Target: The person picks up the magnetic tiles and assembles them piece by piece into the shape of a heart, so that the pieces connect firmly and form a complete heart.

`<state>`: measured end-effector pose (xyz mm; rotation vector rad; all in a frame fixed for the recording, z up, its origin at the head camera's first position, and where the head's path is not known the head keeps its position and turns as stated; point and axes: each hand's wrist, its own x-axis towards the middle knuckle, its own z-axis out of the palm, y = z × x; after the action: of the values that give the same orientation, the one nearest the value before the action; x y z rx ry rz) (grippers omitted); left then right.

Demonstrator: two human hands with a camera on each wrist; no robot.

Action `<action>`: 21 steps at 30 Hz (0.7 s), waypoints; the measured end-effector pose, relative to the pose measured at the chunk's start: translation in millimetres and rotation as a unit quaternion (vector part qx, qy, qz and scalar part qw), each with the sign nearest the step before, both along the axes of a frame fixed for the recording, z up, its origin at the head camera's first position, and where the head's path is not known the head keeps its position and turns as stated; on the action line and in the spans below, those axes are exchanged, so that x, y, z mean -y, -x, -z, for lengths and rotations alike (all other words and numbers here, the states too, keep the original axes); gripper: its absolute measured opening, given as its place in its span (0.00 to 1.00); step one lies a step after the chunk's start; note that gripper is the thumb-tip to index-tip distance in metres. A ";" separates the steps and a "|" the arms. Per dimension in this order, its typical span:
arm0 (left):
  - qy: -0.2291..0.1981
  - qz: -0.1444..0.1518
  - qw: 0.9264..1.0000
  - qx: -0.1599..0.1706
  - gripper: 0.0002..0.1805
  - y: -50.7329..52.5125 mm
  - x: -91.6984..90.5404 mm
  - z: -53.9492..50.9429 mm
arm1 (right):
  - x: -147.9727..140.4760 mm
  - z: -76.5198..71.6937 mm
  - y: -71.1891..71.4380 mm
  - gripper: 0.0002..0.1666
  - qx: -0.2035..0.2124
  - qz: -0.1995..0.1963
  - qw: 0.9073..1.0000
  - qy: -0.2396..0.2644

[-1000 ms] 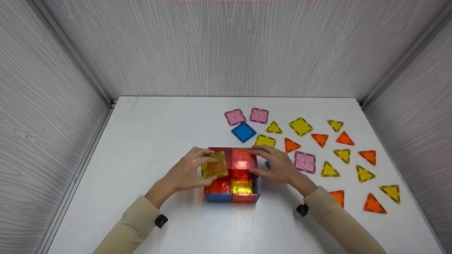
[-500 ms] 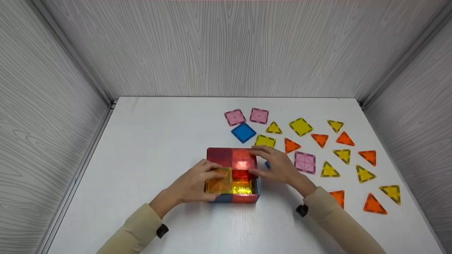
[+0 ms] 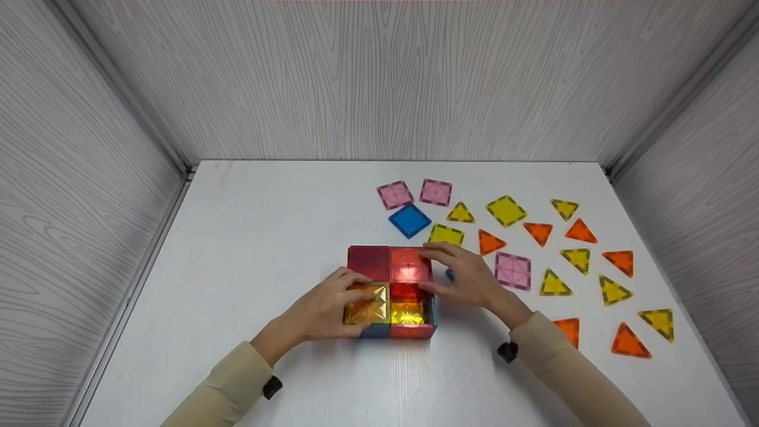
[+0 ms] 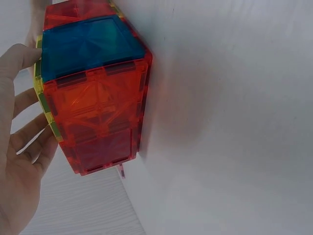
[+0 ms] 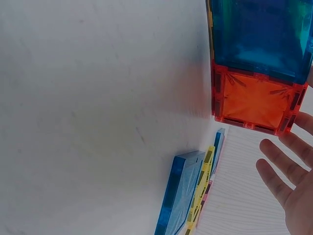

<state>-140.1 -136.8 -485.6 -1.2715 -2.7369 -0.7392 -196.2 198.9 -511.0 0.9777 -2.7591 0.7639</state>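
Note:
A low box of translucent magnetic tiles (image 3: 410, 333) stands mid-table, with red and blue walls. Red square tiles (image 3: 369, 262) cover its back half. A yellow square tile (image 3: 380, 309) lies flat over the front left quarter; my left hand (image 3: 314, 308) holds it between thumb and fingers. In the left wrist view that tile's yellow edge (image 4: 43, 105) sits along the top of the red and blue walls. The front right quarter is uncovered, showing a yellow tile (image 3: 407, 314) inside. My right hand (image 3: 465, 276) touches the box's right side with thumb and fingertips, its fingers loosely extended.
Loose tiles spread over the right of the table: pink squares (image 3: 513, 271), a blue square (image 3: 410, 220), yellow squares (image 3: 506, 211), and several orange triangles (image 3: 630, 341) and yellow triangles (image 3: 614, 290). Another blue tile (image 3: 449, 274) is mostly hidden by my right hand.
My left hand has brought the yellow square tile forward and down, from tilted above the box to flat on its front left quarter. The right hand has stayed in place.

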 end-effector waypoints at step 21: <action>-0.040 -0.119 0.990 0.066 0.32 50.1 -3.5 10.9 | -10.3 5.4 -7.8 0.45 -0.003 -0.022 1.000 -0.002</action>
<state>-190.1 -133.4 -496.6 -0.8898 -2.8593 -0.9271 -188.5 209.2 -516.3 1.0420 -2.7445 0.7613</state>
